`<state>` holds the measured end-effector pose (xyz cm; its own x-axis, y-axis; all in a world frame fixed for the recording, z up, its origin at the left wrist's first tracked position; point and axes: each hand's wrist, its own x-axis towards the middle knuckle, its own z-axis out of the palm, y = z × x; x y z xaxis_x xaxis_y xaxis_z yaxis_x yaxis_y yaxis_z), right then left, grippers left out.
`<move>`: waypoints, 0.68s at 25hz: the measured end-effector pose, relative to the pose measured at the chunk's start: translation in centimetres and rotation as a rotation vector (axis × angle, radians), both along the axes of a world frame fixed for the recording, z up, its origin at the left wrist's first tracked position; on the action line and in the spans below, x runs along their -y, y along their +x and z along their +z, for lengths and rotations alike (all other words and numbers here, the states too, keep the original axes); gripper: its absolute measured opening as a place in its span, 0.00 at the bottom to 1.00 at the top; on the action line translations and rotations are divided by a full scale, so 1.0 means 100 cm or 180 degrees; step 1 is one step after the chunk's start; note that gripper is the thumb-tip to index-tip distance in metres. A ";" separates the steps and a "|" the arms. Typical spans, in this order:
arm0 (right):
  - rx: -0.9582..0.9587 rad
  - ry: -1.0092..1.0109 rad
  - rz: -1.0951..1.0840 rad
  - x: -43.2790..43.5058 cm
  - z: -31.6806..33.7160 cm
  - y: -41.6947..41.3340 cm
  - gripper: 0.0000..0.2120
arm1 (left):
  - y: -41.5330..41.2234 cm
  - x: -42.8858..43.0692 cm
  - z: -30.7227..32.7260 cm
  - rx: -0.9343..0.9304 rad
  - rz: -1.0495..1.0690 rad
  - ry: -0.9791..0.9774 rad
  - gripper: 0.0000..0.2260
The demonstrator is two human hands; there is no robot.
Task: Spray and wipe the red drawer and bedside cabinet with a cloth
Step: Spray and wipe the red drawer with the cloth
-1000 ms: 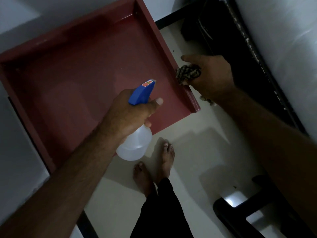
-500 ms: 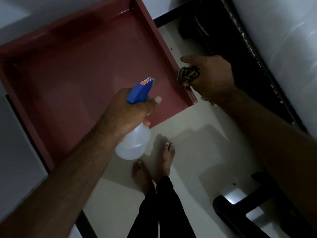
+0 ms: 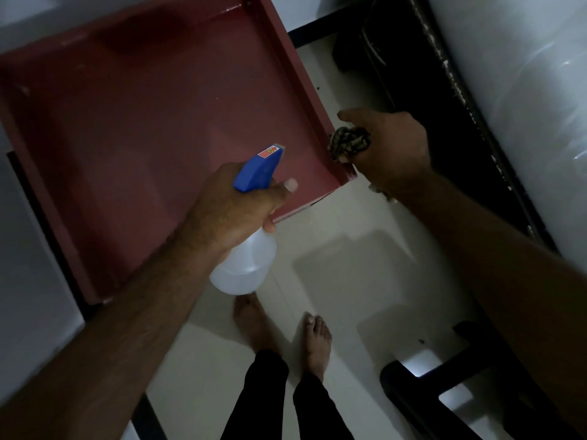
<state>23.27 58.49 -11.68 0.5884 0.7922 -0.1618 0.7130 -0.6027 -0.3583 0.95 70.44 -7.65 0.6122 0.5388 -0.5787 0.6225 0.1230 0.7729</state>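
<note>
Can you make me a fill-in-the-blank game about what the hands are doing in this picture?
1. The left hand holds a spray bottle with a ____ head.
2. The right hand grips a cloth at the rim of the ____ drawer.
3. The person stands on the floor with ____ feet.
Missing words: blue, red, bare.

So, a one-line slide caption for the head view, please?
Left hand aims spray bottle into red drawer; right hand holds cloth at its rim.
</note>
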 end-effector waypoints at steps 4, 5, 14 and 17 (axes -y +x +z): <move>-0.0005 0.0089 -0.0049 0.034 0.001 -0.013 0.27 | -0.006 0.013 -0.003 0.0003 0.0037 0.0017 0.26; -0.0029 0.0145 -0.0092 0.043 0.001 -0.017 0.26 | -0.008 0.016 -0.004 0.0003 0.0027 0.0049 0.26; -0.0071 0.0291 -0.0397 0.039 -0.007 -0.019 0.28 | -0.027 0.043 -0.012 -0.0085 0.0261 0.0100 0.23; -0.0045 0.0208 -0.0441 0.060 -0.017 -0.025 0.27 | -0.030 0.051 -0.009 -0.0079 0.0277 0.0126 0.19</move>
<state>20.80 52.50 -13.39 0.6909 0.7126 -0.1216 0.6192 -0.6701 -0.4093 -2.05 65.29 -8.56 0.5478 0.6122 -0.5702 0.6297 0.1470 0.7628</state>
